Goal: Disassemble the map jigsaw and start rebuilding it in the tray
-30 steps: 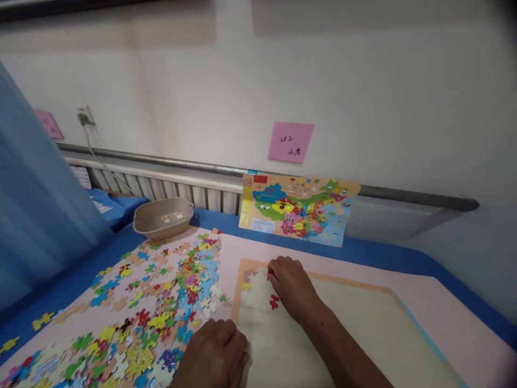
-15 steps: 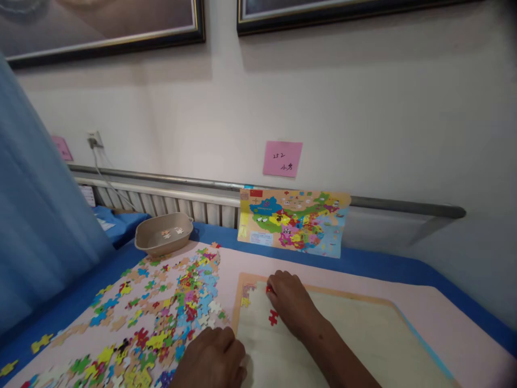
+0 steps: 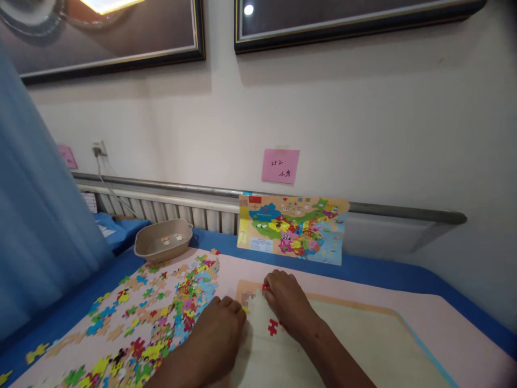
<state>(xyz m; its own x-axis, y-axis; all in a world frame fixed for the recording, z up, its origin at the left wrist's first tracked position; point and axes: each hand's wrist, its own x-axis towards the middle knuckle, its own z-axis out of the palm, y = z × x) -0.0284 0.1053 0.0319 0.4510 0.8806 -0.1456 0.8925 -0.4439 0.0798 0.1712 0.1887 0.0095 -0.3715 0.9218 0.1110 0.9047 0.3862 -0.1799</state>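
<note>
My right hand [image 3: 290,303] is over the top left part of the puzzle board [image 3: 343,345], its fingers pinched on a red puzzle piece that shows at the fingertips. Just below it, another red jigsaw piece [image 3: 273,327] lies loose on the bare board. My left hand [image 3: 220,331] rests at the board's left edge with its fingers curled; what they hold, if anything, is hidden. Beyond its knuckles, a few joined pieces [image 3: 247,299] fill the board's top left corner, partly covered by the hand.
Many loose puzzle pieces [image 3: 137,347] spread over the pink sheet on the left. A beige basin [image 3: 151,245] holds several pieces. A printed map picture [image 3: 293,229] leans against the wall below a metal rail [image 3: 407,211]. A blue curtain [image 3: 44,215] hangs at the left.
My left hand has moved up and forward to the board's left edge, near the corner pieces. My right hand stays near the top edge with the red piece. The view has tilted up slightly.
</note>
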